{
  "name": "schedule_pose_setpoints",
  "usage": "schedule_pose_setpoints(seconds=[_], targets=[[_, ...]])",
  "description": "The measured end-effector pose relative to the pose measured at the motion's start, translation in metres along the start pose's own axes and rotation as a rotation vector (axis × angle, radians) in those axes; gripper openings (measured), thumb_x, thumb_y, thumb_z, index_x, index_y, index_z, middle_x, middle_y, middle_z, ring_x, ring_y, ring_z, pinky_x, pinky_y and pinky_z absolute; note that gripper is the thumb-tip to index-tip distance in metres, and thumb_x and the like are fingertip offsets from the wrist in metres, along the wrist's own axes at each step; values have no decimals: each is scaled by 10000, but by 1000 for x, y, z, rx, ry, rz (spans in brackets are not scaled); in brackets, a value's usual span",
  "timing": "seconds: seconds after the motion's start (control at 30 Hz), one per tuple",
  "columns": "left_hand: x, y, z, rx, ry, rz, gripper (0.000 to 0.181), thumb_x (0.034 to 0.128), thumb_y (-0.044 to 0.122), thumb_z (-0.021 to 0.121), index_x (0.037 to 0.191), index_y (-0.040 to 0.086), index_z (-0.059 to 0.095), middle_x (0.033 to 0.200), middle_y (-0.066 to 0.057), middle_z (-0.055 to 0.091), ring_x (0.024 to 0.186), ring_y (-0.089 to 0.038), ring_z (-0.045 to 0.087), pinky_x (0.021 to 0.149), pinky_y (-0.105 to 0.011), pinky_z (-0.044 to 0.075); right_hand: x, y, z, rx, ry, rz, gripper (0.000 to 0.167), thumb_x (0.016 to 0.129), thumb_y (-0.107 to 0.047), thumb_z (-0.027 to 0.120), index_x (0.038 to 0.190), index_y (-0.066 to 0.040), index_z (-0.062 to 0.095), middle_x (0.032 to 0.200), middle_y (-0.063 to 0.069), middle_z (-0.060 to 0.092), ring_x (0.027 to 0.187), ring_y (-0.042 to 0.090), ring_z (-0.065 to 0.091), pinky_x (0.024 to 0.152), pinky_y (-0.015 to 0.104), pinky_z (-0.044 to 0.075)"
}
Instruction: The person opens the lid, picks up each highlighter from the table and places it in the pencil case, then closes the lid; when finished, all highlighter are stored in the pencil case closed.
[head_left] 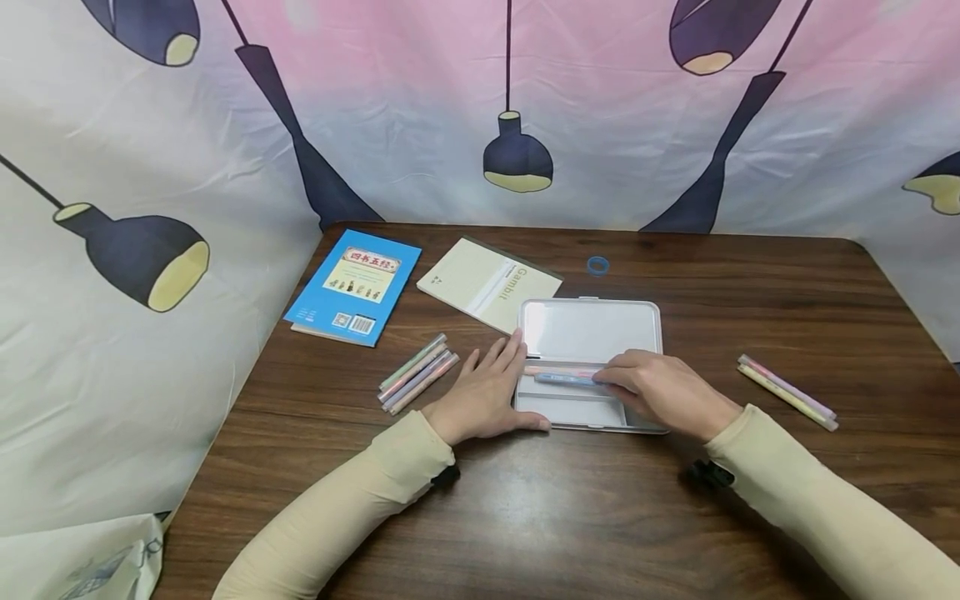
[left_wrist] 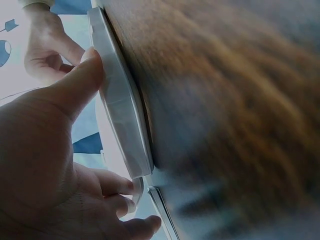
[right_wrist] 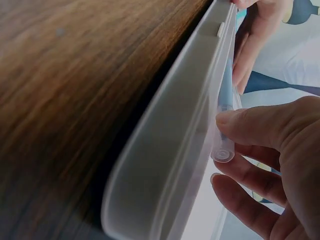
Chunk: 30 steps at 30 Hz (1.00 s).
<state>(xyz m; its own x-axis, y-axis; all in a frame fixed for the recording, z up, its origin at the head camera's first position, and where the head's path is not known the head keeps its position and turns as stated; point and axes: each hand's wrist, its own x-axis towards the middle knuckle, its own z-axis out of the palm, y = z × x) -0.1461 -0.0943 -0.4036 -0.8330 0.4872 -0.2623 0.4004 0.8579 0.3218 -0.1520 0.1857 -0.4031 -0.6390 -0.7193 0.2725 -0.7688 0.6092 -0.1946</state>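
Observation:
A white pen case (head_left: 555,412) lies open on the table, its lid (head_left: 591,329) folded back. My left hand (head_left: 486,392) rests along the case's left side, fingers stretched toward the hinge and thumb (left_wrist: 87,75) on the front edge. With thumb and fingertips my right hand (head_left: 660,387) pinches the clear-capped end of a blue marker (right_wrist: 226,92). In the head view this blue marker (head_left: 562,379) lies level over the case's compartments. Behind it, a pinkish-orange marker (head_left: 534,369) shows in the rear part of the case.
Left of the case lie several capped markers (head_left: 416,373). Two more, pink and yellow markers (head_left: 787,392), lie at the right. A blue book (head_left: 356,287), a cream notebook (head_left: 487,283) and a blue ring (head_left: 597,265) lie farther back. A patterned cloth (head_left: 420,150) hangs behind the table.

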Motion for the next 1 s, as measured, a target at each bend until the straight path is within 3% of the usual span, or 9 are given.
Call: schedule_pose_setpoints(seconds=[0.37,1.0], targets=[[1,0,1,7,-11,-10,1147,836,732,605,1605,83,53,1669,-42,-90,1539,-264,25,1213,-549,73,12,1,12,10,-7,-21,244,839,-34,785,1070,-112,779,975,-15,725,899,141,674,752,358,567],[3,0,2,-2,-4,-4,1152,831,728,614,1602,72,65,1670,-60,-74,1539,-271,33,1211,-553,83,19,-1,15,15,-62,40,252,839,-90,804,1086,-135,782,980,-26,732,892,117,677,756,357,572]])
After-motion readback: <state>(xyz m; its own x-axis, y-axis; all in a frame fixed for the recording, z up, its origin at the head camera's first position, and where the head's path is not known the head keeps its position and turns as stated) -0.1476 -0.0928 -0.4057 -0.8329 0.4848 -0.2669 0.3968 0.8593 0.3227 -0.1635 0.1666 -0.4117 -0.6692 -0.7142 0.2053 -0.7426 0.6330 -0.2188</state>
